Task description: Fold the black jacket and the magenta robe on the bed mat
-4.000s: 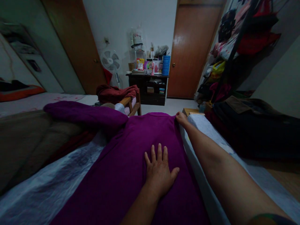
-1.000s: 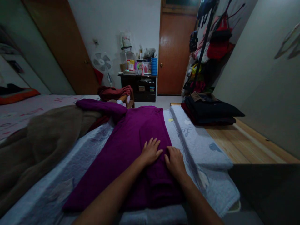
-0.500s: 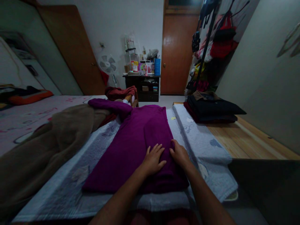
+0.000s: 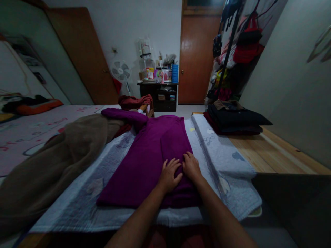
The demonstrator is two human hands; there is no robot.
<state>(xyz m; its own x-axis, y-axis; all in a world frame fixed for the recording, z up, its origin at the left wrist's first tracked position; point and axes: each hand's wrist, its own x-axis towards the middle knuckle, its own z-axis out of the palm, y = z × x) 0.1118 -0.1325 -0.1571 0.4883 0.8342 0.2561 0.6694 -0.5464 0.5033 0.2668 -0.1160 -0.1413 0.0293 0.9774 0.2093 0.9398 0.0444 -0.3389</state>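
A purple long-sleeved top (image 4: pixel 144 168) lies spread on the pale patterned bed cover (image 4: pixel 222 155). Its right side is folded inward, with that sleeve lying along the body, while the other sleeve (image 4: pixel 124 115) stretches out to the far left. My left hand (image 4: pixel 169 175) rests flat on the folded part, fingers spread. Beside it, my right hand (image 4: pixel 191 167) lies on the fabric near the folded right edge, its fingers stretched out and slightly bent. Neither hand grips the cloth.
To the left a brown fleece garment (image 4: pixel 77 151) is heaped on the bedding. A stack of folded dark clothes (image 4: pixel 232 119) sits at the right on a wooden board (image 4: pixel 248 151). Reddish cloth (image 4: pixel 136 102) hangs over a wooden chair beyond the top.
My right hand has let go of the right edge and moved left onto the top, closer to my left hand. The right edge now lies further in. My left hand stays about where it was.
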